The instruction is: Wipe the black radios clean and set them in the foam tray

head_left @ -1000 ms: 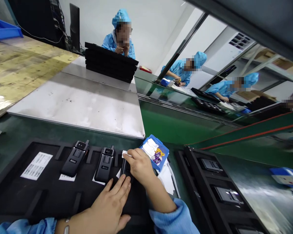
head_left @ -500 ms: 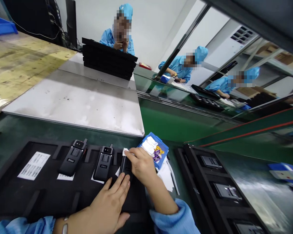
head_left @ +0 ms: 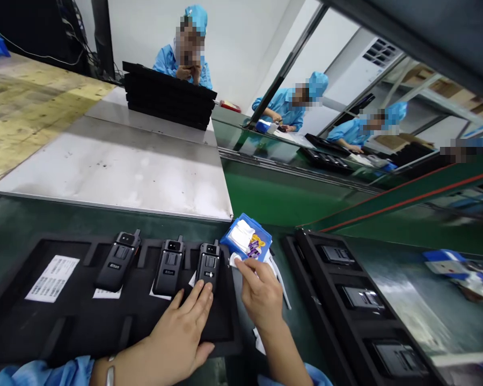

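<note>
Three black handheld devices lie in the slots of a black foam tray [head_left: 76, 327]; the right one [head_left: 207, 266] is under my left hand's fingertips. My left hand [head_left: 180, 335] lies flat on the tray, fingers stretched out, touching that device's lower end. My right hand [head_left: 261, 292] is just right of the tray, pinching a small white wipe [head_left: 234, 260] next to a small blue tray [head_left: 246, 238] that holds white pads and a purple-yellow packet. White paper slips lie under the devices, and a printed label [head_left: 52, 277] lies at the tray's left.
A second black tray [head_left: 370, 321] with devices sits at the right on the green belt. A steel plate [head_left: 116, 166] and a stack of black trays [head_left: 167, 102] lie beyond. Several people in blue smocks work farther along the line. A blue item [head_left: 446, 262] lies at the far right.
My right hand has come off the right device and moved right toward the blue tray, still pinching the white wipe. The device now lies uncovered. My left hand stays put.
</note>
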The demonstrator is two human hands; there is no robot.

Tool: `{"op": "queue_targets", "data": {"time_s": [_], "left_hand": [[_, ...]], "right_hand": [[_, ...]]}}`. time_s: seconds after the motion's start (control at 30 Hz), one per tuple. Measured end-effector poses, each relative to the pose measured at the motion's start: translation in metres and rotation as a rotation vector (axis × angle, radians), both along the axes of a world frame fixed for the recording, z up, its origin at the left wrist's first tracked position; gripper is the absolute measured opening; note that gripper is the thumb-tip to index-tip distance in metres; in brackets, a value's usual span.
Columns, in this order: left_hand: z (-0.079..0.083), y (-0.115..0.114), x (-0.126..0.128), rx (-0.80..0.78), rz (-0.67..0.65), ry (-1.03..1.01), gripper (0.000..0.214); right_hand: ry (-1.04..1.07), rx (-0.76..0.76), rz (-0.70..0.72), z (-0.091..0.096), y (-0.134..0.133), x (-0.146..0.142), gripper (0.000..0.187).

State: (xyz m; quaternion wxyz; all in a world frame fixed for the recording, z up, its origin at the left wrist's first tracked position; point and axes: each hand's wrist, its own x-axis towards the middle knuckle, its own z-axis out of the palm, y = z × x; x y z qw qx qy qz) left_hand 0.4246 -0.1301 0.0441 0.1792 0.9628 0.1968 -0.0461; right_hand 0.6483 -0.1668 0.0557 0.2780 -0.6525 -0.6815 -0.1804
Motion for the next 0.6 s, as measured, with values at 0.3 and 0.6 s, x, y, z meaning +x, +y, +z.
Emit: {"op": "queue_targets", "data": {"time_s": [0.3, 0.6], "left_hand": [[-0.016, -0.005, -0.010, 0.163, -0.032, -0.215, 0.063], [-0.020, -0.007, -0.010, 0.164, -0.024, -0.240, 0.062]], "right_hand": [[0.003, -0.102, 0.154, -0.009, -0.006, -0.046, 0.032], [-0.047, -0.140, 0.098, -0.021, -0.010, -0.050, 0.032]]}}
